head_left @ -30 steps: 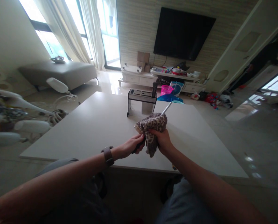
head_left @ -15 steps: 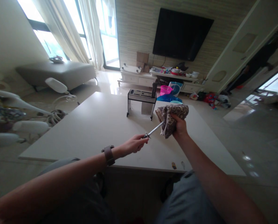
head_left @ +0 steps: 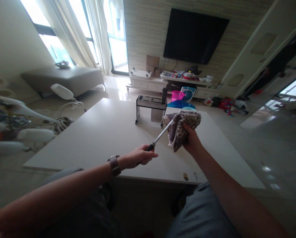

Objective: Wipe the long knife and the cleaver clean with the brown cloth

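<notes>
My left hand (head_left: 141,155) is closed around the black handle of a honing steel (head_left: 163,131), whose thin pale rod points up and to the right. The rod's far part lies against or just in front of a brown patterned towel (head_left: 181,127); whether it touches is hard to tell. My right hand (head_left: 192,138) grips the bunched towel from its right side, thumb on top. Behind the hands, a knife block (head_left: 151,100) with a dark frame and clear sides stands on the white table (head_left: 100,135), with one dark handle upright in its right end.
Two small flat items, one of them a yellowish tag (head_left: 185,176), lie by the table's near edge. Past the far edge are a pink basket (head_left: 177,96) and a blue plastic item (head_left: 179,104). A white lamp-like fixture (head_left: 36,134) stands at left. A person (head_left: 274,69) is at far right.
More of the rod now shows, its tip out of the towel's fold. My left hand has drawn slightly back and left. The towel hangs a little lower and looser.
</notes>
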Available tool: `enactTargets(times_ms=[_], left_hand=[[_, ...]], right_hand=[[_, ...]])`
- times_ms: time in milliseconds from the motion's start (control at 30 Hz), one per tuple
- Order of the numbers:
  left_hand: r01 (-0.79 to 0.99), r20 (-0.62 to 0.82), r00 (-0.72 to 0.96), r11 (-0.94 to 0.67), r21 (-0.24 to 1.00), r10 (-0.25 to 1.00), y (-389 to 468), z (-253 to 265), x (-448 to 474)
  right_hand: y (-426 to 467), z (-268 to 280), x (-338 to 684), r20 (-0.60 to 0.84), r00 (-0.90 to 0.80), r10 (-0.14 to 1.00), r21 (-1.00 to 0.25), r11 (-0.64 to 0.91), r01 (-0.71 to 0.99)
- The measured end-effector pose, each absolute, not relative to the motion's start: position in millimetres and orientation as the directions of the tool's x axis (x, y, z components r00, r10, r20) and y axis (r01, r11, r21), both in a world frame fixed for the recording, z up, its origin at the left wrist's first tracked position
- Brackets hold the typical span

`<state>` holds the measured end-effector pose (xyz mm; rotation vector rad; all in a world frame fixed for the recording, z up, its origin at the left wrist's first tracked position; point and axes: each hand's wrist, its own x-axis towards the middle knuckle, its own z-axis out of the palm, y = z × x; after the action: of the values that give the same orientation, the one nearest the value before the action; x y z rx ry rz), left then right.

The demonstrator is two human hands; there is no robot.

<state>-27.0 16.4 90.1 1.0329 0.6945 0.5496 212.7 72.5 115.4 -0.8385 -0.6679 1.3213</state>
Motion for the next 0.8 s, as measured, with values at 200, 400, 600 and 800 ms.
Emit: enactTargets(times_ms=[200, 400, 600, 800], left_hand=[[-0.128, -0.253, 0.659, 0.437, 0.891, 0.709, 15, 83, -19], [-0.048, -0.262, 0.614, 0.366, 0.929, 0.745, 18, 75, -19], [-0.011, -0.287, 0.644, 0.383, 0.923, 0.709, 20, 79, -21], [-0.005, -0.28, 0.675, 0.384, 0.923, 0.683, 21, 87, -22]], right_hand=[[36, 94, 155, -0.112, -0.105, 0.988, -0.864, -0.149, -0.481], [35, 84, 145, -0.108, 0.027, 0.994, -0.897, -0.086, -0.434], [37, 91, 147, -0.104, 0.096, 0.99, -0.89, -0.05, -0.454], [53, 106, 164, -0.11, 0.178, 0.978, -0.862, -0.005, -0.508]])
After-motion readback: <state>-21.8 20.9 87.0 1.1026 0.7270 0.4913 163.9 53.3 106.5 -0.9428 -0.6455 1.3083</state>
